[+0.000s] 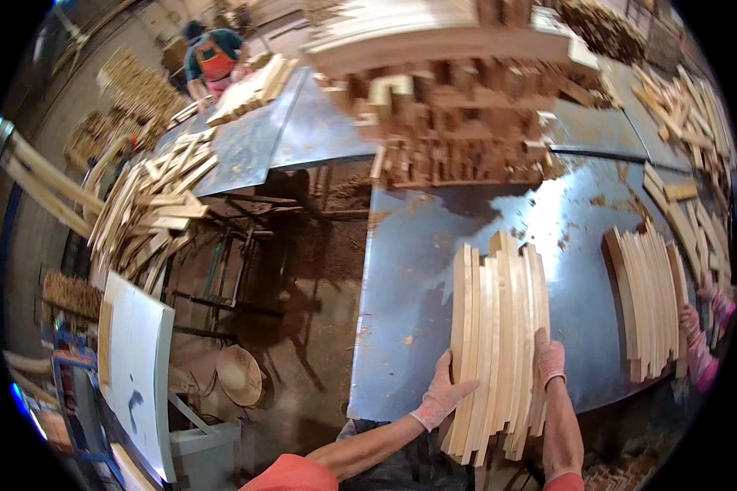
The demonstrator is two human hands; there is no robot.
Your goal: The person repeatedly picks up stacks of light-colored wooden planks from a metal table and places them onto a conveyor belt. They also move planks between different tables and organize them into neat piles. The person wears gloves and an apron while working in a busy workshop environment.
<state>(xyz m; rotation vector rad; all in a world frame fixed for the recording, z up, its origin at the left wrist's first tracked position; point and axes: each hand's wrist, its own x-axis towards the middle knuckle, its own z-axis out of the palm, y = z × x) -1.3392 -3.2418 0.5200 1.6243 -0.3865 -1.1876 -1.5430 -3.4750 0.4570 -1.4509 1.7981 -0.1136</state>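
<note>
A row of pale wooden slats (504,327), standing close side by side, lies at the near edge of the metal table (401,286), its near ends reaching past the edge. My left hand (442,395), in a pinkish glove, grips the row's left side with the thumb over the top. On the other side my right hand (550,358), gloved alike, is closed against the outermost slat. The slats sit pressed together between both hands, their ends uneven. Some fingers are hidden beside the wood.
A tall stack of wood pieces (467,114) stands at the table's far side. Another slat row (647,303) lies at right, near a co-worker's gloved hands (692,323). Loose slats (151,204) pile up at left. Another person (213,61) bends over wood at the back left.
</note>
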